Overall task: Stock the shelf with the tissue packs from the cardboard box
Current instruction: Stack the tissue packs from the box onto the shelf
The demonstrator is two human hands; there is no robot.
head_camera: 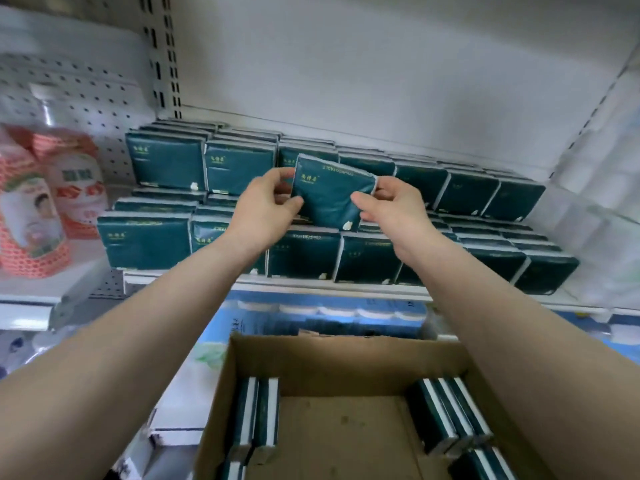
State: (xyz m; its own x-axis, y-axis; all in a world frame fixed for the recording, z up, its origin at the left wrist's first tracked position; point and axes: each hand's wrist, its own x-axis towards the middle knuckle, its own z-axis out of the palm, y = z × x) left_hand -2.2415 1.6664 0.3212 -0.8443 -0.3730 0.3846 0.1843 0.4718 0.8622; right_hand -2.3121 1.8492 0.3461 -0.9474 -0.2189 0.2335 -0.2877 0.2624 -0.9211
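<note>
A: Dark-green tissue pack (329, 192) is up in front of the shelf (311, 286), over its middle, tilted with the right side lower. Left hand (266, 206) pinches the left end, thumb in front, fingers (283, 172) curled over the top corner. Right hand (394, 206) pinches the right end the same way.

B: Target slot?

A: Can't tell exactly. My guess is on or behind the front row (304, 252), against the back row (166, 161).

B: How to place it well?

A: Level it first. Label out, matching its neighbours. Bring it in from above, land the bottom edge flat, then push back until it touches the pack behind. Release one hand at a time; the wrapper looks soft, so it may slump.

B: Risk?

A: Clipping the front row. Those packs sit right at the shelf lip.

B: Supply?

A: Cardboard box (346, 362) sits below the shelf, bottom mostly bare. Left pair (258, 417) stands on edge at one wall, right cluster (446, 414) at the other. Job looks nearly done.
</note>
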